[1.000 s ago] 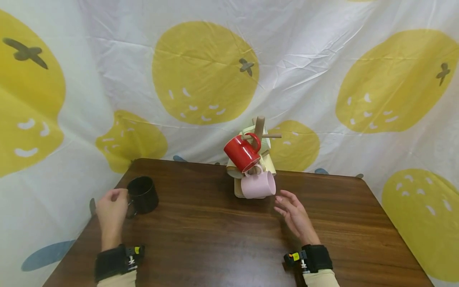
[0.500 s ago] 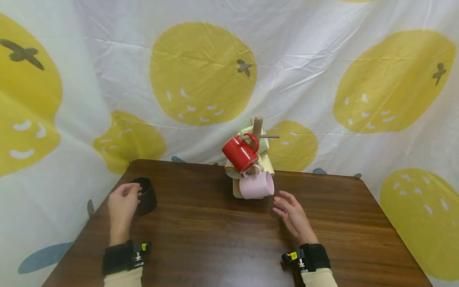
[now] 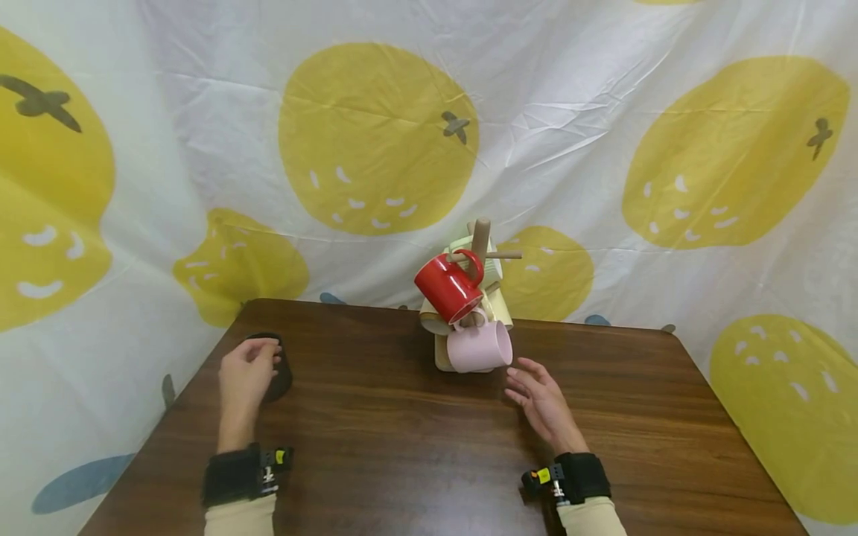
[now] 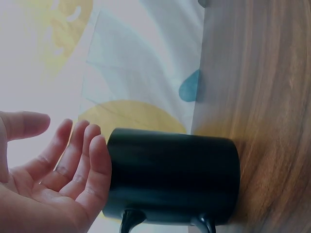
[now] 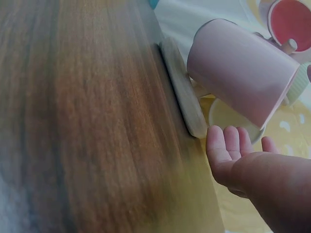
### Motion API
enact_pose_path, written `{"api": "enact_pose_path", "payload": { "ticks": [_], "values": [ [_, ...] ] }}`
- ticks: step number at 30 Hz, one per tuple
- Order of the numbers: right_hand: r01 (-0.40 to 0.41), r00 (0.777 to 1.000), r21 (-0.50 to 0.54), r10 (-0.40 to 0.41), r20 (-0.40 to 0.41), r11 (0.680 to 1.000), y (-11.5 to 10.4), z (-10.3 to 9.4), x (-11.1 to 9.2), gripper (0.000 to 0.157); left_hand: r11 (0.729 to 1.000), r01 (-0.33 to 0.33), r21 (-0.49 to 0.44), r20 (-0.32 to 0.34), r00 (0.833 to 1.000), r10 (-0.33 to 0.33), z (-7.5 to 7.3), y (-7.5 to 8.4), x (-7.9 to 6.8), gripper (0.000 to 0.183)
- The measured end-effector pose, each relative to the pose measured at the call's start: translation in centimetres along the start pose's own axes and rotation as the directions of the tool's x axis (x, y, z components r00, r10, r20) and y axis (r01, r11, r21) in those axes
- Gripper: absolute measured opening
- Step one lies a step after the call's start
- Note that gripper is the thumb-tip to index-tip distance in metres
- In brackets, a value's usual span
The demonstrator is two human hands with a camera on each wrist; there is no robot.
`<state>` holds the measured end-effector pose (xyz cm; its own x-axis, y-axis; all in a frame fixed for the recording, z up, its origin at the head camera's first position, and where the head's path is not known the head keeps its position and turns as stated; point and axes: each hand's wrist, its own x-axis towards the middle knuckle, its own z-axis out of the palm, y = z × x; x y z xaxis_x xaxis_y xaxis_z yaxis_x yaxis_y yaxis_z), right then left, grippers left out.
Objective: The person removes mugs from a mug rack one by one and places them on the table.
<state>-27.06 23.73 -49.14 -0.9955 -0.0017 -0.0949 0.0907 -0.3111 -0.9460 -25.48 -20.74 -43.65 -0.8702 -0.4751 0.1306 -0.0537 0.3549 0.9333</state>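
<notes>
At the left of the table a black mug (image 4: 175, 177) stands upright, partly covered by my left hand (image 3: 248, 372) in the head view. That hand hovers at the mug's rim with loosely bent fingers and a gap between thumb and fingers; it grips nothing. Whether a fingertip touches the mug I cannot tell. My right hand (image 3: 543, 402) is held with relaxed fingers just right of a pink mug (image 3: 479, 348), holding nothing. The pink mug hangs sideways by its handle on a wooden mug tree (image 3: 480, 237), below a tilted red mug (image 3: 447, 286).
Pale green (image 3: 496, 264) and cream (image 3: 501, 309) mugs hang behind on the mug tree, partly hidden. One bare peg (image 3: 509, 254) juts right. The brown wooden table (image 3: 402, 447) meets a lemon-print cloth (image 3: 550, 149) at the back and sides.
My left hand has moved rightward from beside the black mug's handle to over its near side and rim. My right hand has barely shifted; the mugs have stayed put.
</notes>
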Motion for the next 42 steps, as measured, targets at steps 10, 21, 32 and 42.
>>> {"api": "enact_pose_path", "payload": {
  "ticks": [10,21,32,42],
  "values": [
    [-0.063,0.997,-0.027,0.062,-0.038,0.998,0.3,1.3,1.3,0.060,1.000,-0.016,0.018,0.054,0.998,0.015,1.3,0.6,-0.1,0.031],
    [-0.072,0.997,-0.031,0.071,-0.030,0.997,0.3,2.6,2.1,0.064,0.998,-0.051,0.023,0.156,0.987,0.047,3.3,0.6,-0.4,0.030],
    [-0.063,0.997,0.020,0.064,-0.049,0.998,0.5,3.7,3.1,0.053,0.999,-0.039,-0.026,0.225,0.973,0.044,5.6,0.7,-1.1,0.025],
    [-0.062,0.995,0.050,0.066,-0.071,0.997,0.2,4.7,3.9,0.072,0.999,-0.037,-0.033,0.251,0.967,0.044,6.2,1.0,-1.5,0.024]
  ]
}}
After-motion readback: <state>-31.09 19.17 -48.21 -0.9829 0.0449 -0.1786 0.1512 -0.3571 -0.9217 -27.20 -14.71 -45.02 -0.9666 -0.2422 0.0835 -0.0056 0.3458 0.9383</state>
